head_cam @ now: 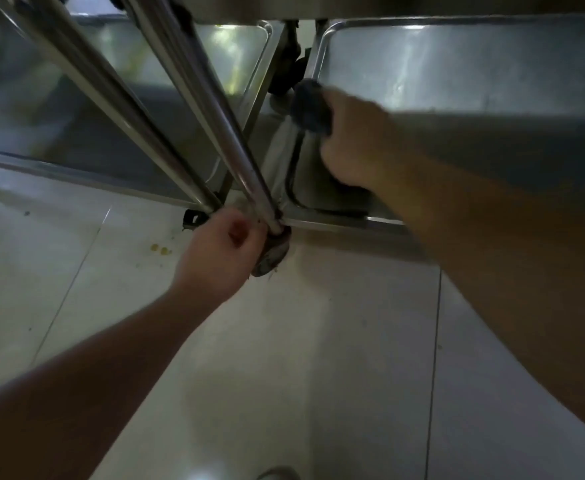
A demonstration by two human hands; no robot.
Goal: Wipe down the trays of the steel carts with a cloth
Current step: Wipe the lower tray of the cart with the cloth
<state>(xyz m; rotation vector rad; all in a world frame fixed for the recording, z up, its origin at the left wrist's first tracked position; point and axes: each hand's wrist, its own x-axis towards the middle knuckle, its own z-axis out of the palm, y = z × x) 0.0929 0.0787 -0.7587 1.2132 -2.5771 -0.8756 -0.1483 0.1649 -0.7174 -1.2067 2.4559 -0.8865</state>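
Two steel carts stand side by side, and I look down at their bottom trays. My right hand [350, 140] holds a dark bunched cloth [311, 107] against the left rim of the right cart's bottom tray [457, 67]. My left hand [220, 249] is curled around the foot of a steel cart leg [215, 109], just above a grey caster wheel [272, 254]. The left cart's bottom tray [76, 133] lies behind the slanting legs, partly hidden by them.
A second steel leg [111, 109] slants beside the gripped one. An upper shelf edge [388, 5] overhangs at the top. Pale floor tiles [284, 358] fill the foreground, with small yellow spots [159, 249] left of my left hand. A shoe tip [277, 474] shows at the bottom edge.
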